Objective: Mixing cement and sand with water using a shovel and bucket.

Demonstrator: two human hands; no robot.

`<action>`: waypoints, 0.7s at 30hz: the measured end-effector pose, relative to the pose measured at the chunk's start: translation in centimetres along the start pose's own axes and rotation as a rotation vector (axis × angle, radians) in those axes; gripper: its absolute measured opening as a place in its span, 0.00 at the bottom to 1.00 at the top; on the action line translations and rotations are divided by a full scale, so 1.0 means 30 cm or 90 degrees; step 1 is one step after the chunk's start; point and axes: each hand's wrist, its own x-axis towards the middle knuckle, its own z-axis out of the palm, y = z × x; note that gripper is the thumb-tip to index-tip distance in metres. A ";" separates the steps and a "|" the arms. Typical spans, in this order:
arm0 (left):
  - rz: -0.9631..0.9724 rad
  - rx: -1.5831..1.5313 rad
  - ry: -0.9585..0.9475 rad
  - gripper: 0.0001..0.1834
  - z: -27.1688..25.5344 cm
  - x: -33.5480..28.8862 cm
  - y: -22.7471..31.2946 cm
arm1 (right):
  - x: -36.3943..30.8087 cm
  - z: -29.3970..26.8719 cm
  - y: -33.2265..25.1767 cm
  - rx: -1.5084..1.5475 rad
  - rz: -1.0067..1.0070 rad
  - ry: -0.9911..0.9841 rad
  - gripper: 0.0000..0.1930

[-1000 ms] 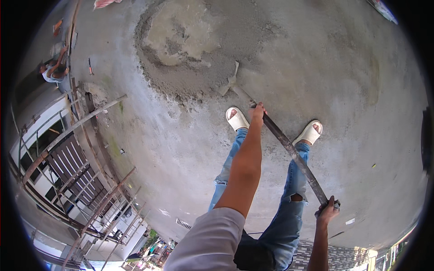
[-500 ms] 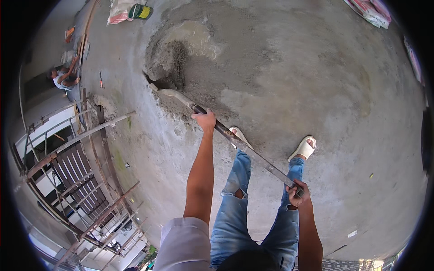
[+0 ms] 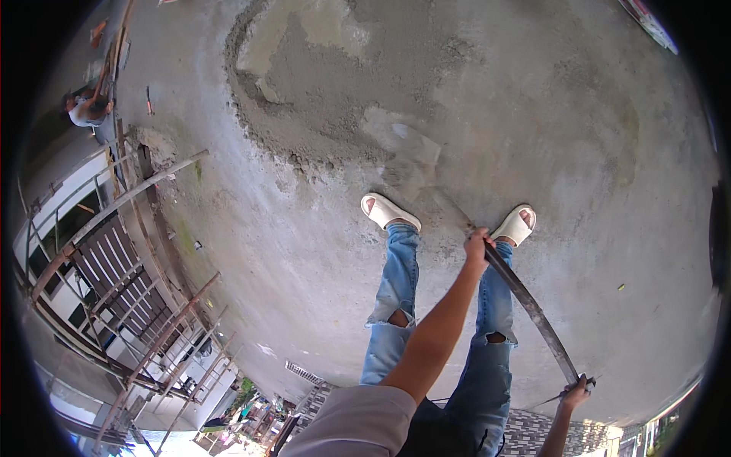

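A long-handled shovel slants from the wet cement mix down to the lower right. My left hand is wrapped round its shaft near the blade end, just beside my right foot. At the far end of the handle my right hand is closed on the grip. Motion blurs the blade, which is low over the near right edge of the grey cement mix. That mix lies spread on the concrete floor in a ring, with watery slurry inside it.
My feet in cream slides stand just below the mix. Wooden scaffold poles and a slatted panel are at the left. Another person crouches at the far left, beyond a red-handled tool. A sack lies at top right.
The shovel has swung from the mix's left side to its near right, both hands moving right and the right one lower. The heaped mound at the left is now flatter. My view has shifted.
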 end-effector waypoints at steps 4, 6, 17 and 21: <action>-0.077 -0.004 -0.005 0.09 0.052 -0.078 -0.235 | 0.047 -0.232 -0.122 -0.011 -0.016 0.136 0.17; -0.078 -0.042 -0.026 0.09 0.028 -0.043 -0.175 | 0.051 -0.236 -0.182 -0.049 -0.045 0.129 0.20; 0.258 0.065 0.055 0.10 -0.229 0.181 1.037 | -0.682 0.780 -0.167 -0.052 -0.130 -0.123 0.19; 0.353 0.155 0.122 0.08 -0.193 0.117 1.085 | -0.617 0.837 -0.111 0.016 0.101 -0.218 0.20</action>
